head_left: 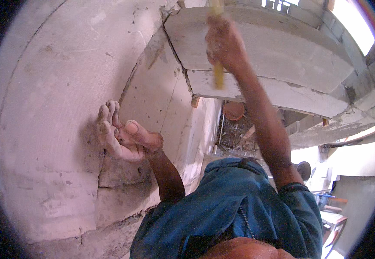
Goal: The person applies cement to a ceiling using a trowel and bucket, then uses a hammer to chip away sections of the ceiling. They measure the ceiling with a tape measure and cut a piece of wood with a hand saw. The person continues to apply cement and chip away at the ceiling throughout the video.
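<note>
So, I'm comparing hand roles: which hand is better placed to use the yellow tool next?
Probably the right hand: it grips the yellow tool, blurred, in front of pale blocks. The left hand is half-curled near the wall, with no tool visible.

Yellow bar, teal shirt, pale grey blocks, orange-brown basin, pinkish-grey wall

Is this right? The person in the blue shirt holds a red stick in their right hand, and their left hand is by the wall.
Not quite: the stick is yellow, not red, as the head view shows. The right hand does hold it, and the left hand is by the wall.
</note>
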The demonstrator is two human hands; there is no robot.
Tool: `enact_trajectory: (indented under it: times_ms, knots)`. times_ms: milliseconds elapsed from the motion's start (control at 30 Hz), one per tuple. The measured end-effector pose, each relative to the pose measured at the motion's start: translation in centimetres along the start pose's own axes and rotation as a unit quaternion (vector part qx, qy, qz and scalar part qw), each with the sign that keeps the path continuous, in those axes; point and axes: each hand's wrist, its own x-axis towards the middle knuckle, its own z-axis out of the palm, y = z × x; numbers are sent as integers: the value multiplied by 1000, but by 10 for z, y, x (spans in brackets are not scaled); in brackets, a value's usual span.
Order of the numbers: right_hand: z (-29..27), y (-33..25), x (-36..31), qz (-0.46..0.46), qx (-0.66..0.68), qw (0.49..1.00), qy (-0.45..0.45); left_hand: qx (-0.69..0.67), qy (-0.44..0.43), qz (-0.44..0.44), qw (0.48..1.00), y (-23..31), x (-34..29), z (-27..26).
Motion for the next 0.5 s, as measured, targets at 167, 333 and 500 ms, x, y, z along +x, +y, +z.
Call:
enact_trajectory:
  times_ms: [167, 333, 500]
  knots:
    - [-18, 8, 10, -105, 29, 994, -11, 47, -36, 37, 998, -5, -5, -19]
    - [3, -29, 9, 155, 80, 982, -79, 72, -40, 75, 994, -7, -1, -14]
    - [-15, -31, 12, -43, -182, 982, -34, 36, 2, 125, 992, -24, -16, -9]
